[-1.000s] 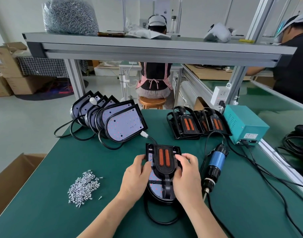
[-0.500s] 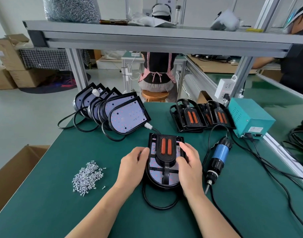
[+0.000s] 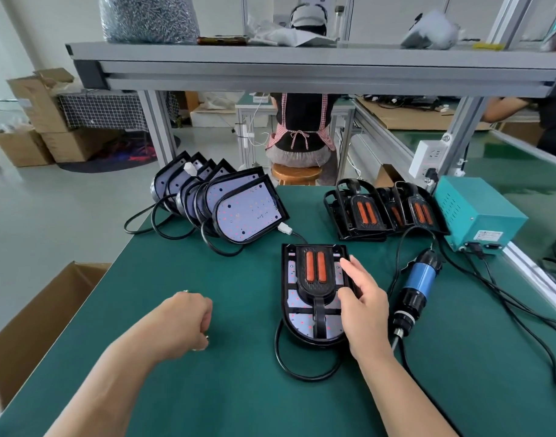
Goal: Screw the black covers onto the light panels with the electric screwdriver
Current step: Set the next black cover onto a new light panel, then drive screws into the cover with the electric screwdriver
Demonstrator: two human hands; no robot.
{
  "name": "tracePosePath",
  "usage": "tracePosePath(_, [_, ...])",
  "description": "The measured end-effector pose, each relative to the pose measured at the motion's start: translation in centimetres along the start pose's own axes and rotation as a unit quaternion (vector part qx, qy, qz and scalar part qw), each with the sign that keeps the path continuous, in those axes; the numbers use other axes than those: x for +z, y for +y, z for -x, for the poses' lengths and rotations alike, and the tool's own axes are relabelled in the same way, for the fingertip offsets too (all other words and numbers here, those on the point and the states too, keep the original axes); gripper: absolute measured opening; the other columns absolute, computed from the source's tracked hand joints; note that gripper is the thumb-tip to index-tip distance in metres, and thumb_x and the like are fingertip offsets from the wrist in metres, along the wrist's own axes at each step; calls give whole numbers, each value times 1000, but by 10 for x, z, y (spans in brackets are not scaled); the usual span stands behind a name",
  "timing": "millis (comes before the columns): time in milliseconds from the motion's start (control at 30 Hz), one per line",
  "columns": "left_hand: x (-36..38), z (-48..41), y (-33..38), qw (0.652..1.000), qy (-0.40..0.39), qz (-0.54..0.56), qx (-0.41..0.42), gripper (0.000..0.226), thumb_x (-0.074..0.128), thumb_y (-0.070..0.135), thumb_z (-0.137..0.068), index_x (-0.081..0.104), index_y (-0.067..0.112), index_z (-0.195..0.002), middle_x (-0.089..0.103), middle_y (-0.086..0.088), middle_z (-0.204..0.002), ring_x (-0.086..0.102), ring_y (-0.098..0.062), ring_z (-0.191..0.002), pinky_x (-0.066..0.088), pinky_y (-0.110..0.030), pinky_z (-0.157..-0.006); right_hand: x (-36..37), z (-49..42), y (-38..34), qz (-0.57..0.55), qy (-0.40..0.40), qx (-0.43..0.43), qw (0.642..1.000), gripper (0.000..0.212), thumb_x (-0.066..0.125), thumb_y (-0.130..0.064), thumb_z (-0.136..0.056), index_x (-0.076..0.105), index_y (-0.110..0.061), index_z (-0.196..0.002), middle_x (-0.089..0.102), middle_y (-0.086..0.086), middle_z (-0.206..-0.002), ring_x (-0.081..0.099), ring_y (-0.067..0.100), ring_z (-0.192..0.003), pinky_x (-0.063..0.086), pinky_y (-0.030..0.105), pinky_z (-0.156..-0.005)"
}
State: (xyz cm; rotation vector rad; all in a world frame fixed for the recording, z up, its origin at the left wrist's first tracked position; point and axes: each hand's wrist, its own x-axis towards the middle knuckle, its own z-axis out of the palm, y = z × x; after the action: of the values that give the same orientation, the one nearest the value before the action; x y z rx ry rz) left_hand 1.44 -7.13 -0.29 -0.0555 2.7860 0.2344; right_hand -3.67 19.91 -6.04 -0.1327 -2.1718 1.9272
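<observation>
left hand [image 3: 182,323] now off light panel [image 3: 294,323], fingers clenched on screws [image 3: 207,337]; right hand [image 3: 363,307] slack on it, electric screwdriver [image 3: 421,279] beside

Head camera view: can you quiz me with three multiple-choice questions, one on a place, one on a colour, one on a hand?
1. Where does the electric screwdriver lie?
A) upper shelf
B) on the table, right of the right hand
C) cardboard box

2. What colour are the two strips on the black cover?
A) orange
B) green
C) white

3. What is the right hand doing?
A) gripping the screwdriver
B) resting on the light panel
C) hanging off the table

1 B, it lies beside that wrist; 2 A, both look orange; 3 B, fingers lie on the panel's edge.
</observation>
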Motion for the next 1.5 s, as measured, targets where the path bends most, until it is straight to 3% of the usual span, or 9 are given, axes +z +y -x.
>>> tracePosePath(100, [4,-2,3,999,24,-36,1,21,56,9,-84,49,26,-73,64,5,-94,48,-6,-76,43,-14,-67,1,3,-2,-6,-7,-7,1000,55,49,7,-94,64,-23,-136,48,-16,-151,56,-4,-107,45,18,-91])
tracePosePath(233, [4,-5,5,999,39,-25,16,20,53,11,-81,49,27,-70,61,9,-84,57,-13,-81,49,-25,-67,3,5,0,64,-34,-7,997,60,46,12,-92,57,-16,-144,41,-9,-156,38,-9,-131,25,0,-103])
tracePosePath(367, [1,-9,23,965,95,229,82,17,63,13,-80,56,24,-68,63,5,-59,53,-9,-53,49,-32,-55,4,6,-1,78,-33,2,996,61,47,13,-91,54,-14,-146,38,-5,-159,45,-24,-113,24,-10,-88])
tracePosePath(567, [15,-21,88,838,211,478,155,18,72,7,-83,65,22,-75,65,2,-71,55,-11,-62,47,-26,-61,3,15,-10,53,-28,-37,998,51,55,5,-94,61,-16,-140,42,-7,-156,34,-34,-120,24,-6,-100])
tracePosePath(700, [33,-26,120,827,259,470,164,20,68,4,-83,61,20,-73,63,3,-71,49,-9,-58,44,-19,-58,-9,17,-18,108,67,-141,982,41,59,1,-97,63,-12,-134,47,-1,-152,38,5,-143,30,29,-120])
tracePosePath(867, [44,-36,121,811,325,469,129,24,65,-2,-84,57,17,-72,60,-3,-67,53,-25,-61,51,-30,-60,-70,-26,-21,261,172,-36,949,45,68,-20,-92,53,-11,-134,44,9,-137,39,27,-126,43,47,-101])
tracePosePath(1133, [65,-39,124,804,406,407,154,29,70,-8,-83,70,20,-89,63,14,-82,58,-9,-76,44,-9,-69,-96,-73,-11,362,94,184,909,72,74,-43,-84,32,-5,-129,57,6,-87,57,31,-84,41,36,-62])
tracePosePath(1300, [65,-38,123,805,424,377,175,27,69,-7,-85,70,20,-87,63,16,-85,60,-9,-80,44,-10,-69,-102,-77,0,118,140,211,960,37,73,-35,-77,50,-7,-87,56,5,-79,51,22,-63,38,30,-57])
tracePosePath(1500, [55,-34,129,816,405,359,202,25,67,-5,-87,72,20,-88,64,16,-86,60,-9,-82,45,-12,-69,-102,-78,-12,-182,181,176,950,18,73,-22,-83,58,-13,-88,50,3,-75,49,18,-59,43,25,-52])
